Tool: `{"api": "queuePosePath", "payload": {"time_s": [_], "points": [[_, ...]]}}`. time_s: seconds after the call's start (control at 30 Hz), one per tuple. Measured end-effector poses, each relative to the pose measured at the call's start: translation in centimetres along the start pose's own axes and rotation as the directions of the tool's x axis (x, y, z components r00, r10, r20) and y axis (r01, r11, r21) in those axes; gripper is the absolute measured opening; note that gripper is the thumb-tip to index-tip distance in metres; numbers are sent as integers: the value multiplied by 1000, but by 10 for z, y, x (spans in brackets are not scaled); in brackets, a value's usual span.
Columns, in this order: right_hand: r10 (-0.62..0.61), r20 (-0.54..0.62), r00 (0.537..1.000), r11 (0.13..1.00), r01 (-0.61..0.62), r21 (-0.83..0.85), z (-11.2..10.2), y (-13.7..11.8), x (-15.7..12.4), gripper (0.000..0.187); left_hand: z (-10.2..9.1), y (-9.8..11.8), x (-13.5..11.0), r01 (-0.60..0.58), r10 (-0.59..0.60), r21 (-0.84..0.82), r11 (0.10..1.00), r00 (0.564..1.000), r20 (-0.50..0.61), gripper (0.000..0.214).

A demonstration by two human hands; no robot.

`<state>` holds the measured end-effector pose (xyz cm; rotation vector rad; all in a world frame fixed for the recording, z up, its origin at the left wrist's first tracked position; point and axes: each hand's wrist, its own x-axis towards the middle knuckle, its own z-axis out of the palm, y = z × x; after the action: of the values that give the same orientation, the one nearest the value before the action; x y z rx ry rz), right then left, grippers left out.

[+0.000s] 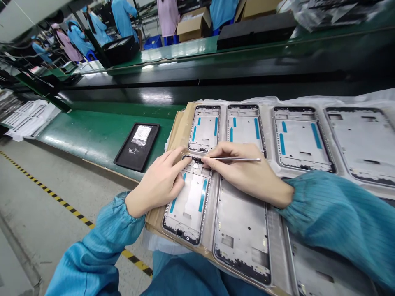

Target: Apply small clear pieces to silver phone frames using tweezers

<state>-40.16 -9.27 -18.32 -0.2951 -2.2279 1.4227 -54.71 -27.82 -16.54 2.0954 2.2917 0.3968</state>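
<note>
My right hand (243,172) is closed around slim metal tweezers (239,158), which lie almost level with their tip at the top end of a metal phone frame (188,205). That phone frame carries blue strips and sits in a pocket of a clear plastic tray (212,230). On the same top end, the bent fingers of my left hand (162,179) press down and hold the frame steady. Any small part under the fingertips is hidden. Beneath my right hand is another phone frame (242,230) without blue strips.
More phone frames (298,137) fill the tray, with cardboard (177,127) under it. On the green bench (83,131) lies a black tray (135,158) holding a small bag and tiny loose parts. A black box (256,28) stands on the shelf. People in smocks (121,18) are beyond.
</note>
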Motion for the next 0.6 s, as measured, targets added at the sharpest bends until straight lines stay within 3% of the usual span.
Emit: {"api": "queuePosePath", "payload": {"time_s": [0.23, 0.37, 0.5, 0.6], "points": [[-168, 19, 986, 982, 169, -80, 1, -3, -5, 18, -3, 3, 2, 10, -14, 56, 998, 998, 62, 49], [-184, 8, 983, 978, 184, -102, 0, -5, -2, 18, -4, 5, 4, 18, -29, 103, 994, 994, 103, 50], [-114, -204, 972, 989, 91, -117, -21, -21, 11, 15, -6, 10, 8, 29, -57, 168, 985, 985, 161, 48], [-78, -416, 906, 977, -14, -213, -52, -32, 25, 12, -9, 16, 13, 53, -99, 224, 973, 976, 196, 44]]}}
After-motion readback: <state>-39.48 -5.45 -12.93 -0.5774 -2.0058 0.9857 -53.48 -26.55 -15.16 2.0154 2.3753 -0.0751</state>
